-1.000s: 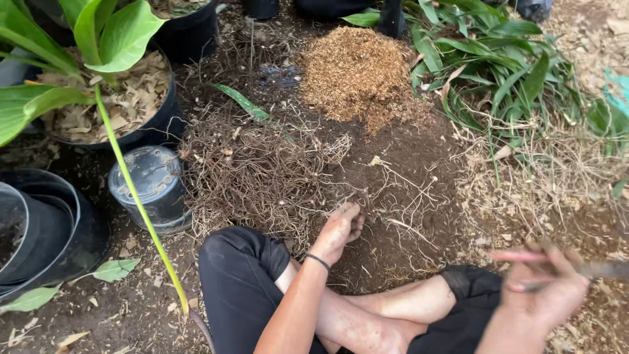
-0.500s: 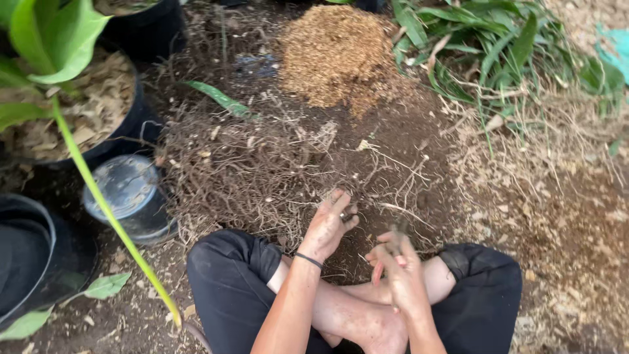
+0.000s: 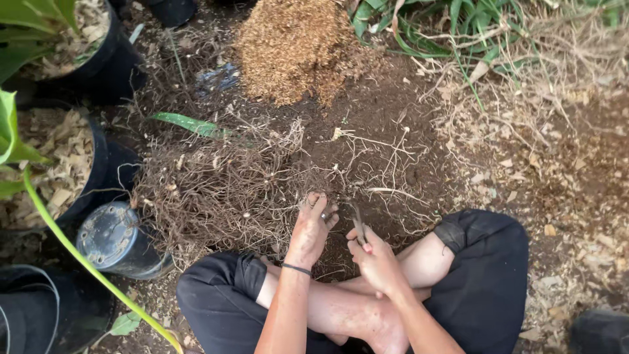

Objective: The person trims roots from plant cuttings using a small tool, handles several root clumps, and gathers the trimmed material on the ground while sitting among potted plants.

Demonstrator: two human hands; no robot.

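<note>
left hand [image 3: 312, 226] fingers spread, pressing root mat [image 3: 216, 196] | right hand [image 3: 375, 257] closed around thin tool [image 3: 358, 219] | roots light, springy, brittle; grip dense clump

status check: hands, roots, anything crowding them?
Left hand spread on the tangled root mass. Right hand closed on a small hand tool, tip at the soil. Tipped black pot lies beside the roots.

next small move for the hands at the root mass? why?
Probably close the small tool in the right hand on the roots just ahead of it. Its tip points into the tangled root mass, and the left hand rests on the roots beside it, fingers spread, seemingly steadying them.
</note>
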